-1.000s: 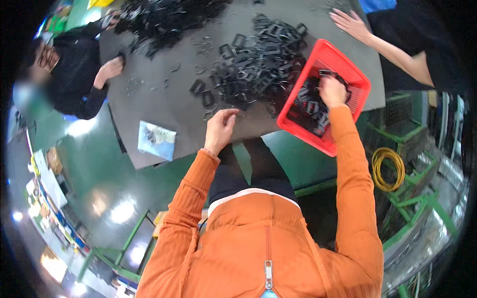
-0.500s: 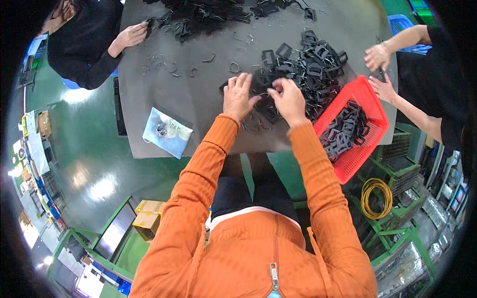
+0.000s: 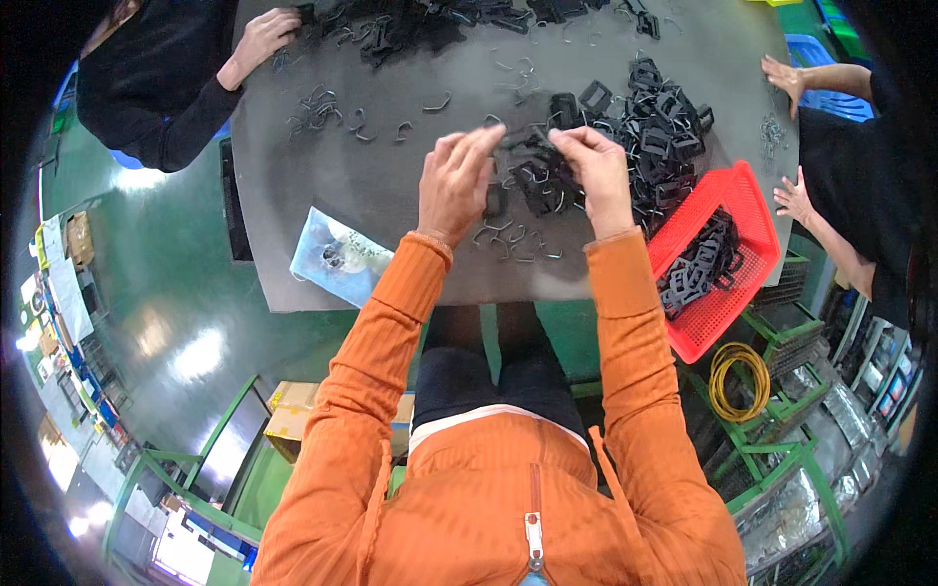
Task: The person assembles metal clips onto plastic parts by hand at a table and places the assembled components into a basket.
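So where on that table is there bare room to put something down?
The gray tabletop between the blue packet, the left hand and the loose metal hooks is bare. Crowded: near the right hand, black buckles heaped toward the red basket.

Our left hand (image 3: 457, 186) and right hand (image 3: 600, 181) face each other over black buckles (image 3: 542, 176) on a grey counter (image 3: 342, 181).
Our fingertips (image 3: 491, 140) are near but apart, too blurred to show any grip; wire hooks (image 3: 318, 109) lie scattered around, a red basket (image 3: 756, 230) of more buckles stands at our right, and a blue packet (image 3: 335, 258) lies beside our left sleeve (image 3: 369, 356).
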The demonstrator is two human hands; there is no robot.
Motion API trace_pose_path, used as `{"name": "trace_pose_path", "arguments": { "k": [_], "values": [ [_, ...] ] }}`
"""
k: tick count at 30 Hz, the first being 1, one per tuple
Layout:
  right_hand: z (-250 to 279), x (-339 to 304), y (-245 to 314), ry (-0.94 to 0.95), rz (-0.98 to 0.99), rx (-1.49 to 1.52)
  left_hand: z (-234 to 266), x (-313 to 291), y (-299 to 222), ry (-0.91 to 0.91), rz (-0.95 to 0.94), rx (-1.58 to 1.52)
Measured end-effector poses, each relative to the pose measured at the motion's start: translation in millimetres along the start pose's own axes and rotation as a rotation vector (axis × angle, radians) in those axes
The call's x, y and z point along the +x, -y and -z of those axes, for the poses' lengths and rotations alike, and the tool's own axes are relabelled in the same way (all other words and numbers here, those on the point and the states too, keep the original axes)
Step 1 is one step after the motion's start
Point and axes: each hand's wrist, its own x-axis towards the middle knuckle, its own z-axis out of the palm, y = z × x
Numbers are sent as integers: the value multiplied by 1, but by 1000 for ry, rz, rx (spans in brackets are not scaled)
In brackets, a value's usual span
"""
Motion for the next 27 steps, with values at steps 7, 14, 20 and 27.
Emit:
{"name": "trace_pose_path", "arguments": {
  "k": [7,14,20,27],
  "values": [
    [41,5,-19,-54,32,-216,-21,-21,10,23,201,-23],
    [30,-28,8,-287,594,-547,-63,-15,-6,146,-50,42],
    [22,-52,38,-292,892,-506,-62,-7,8,244,-74,289],
    [33,-34,-13,-244,623,-439,-66,2,-16,157,57,90]
  ]
}}
